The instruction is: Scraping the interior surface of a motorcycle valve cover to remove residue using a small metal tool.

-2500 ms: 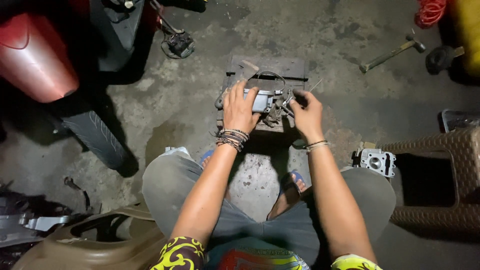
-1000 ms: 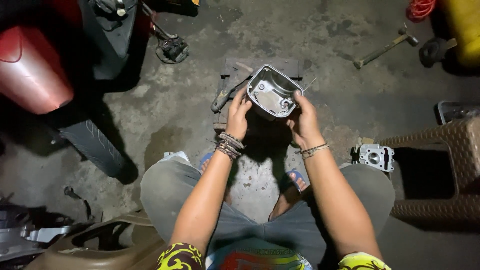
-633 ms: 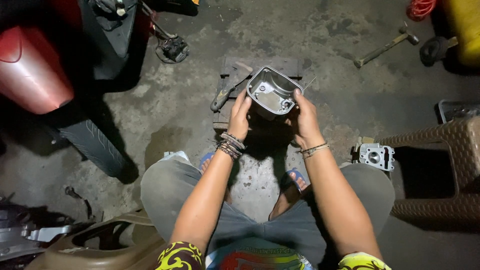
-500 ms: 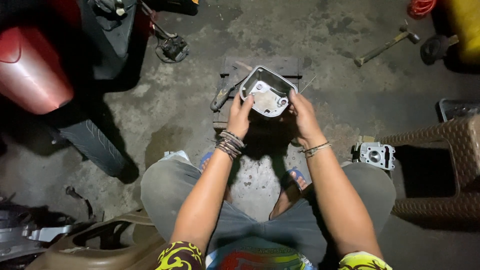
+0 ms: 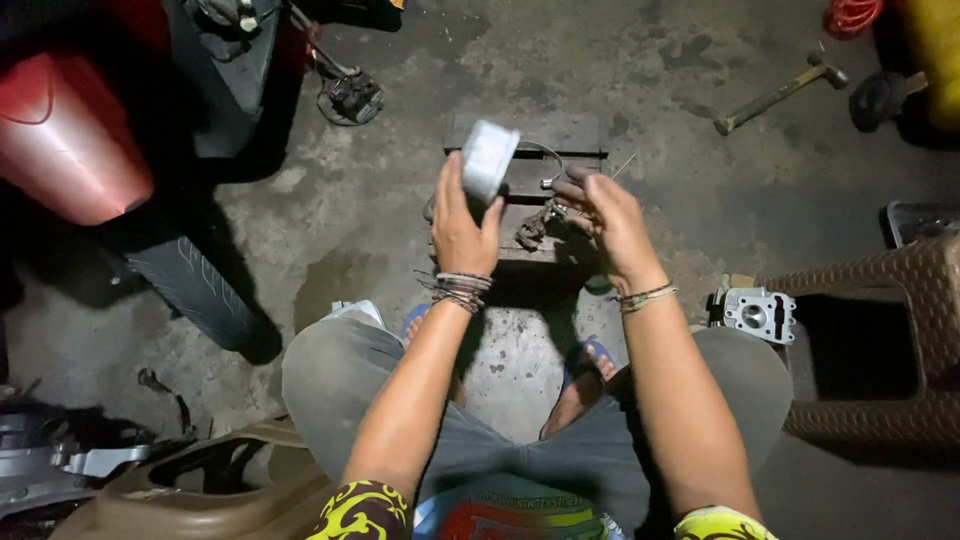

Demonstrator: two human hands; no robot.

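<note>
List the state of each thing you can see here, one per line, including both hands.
Left hand: raised, gripping the metal cover.
Metal cover: held up on edge.
Right hand: fingers curled over a small dark part; grip unclear.
Hammer: lying flat on the floor.
Cylinder part: resting beside the brown stool.

Two hands are in view: a left hand (image 5: 462,228) and a right hand (image 5: 608,222). One pale metal cover (image 5: 489,158), one wooden board (image 5: 560,135), one hammer (image 5: 780,92), one small engine cylinder block (image 5: 760,313), one woven brown stool (image 5: 885,340), one red fuel tank (image 5: 70,150), one tyre (image 5: 200,285).
</note>
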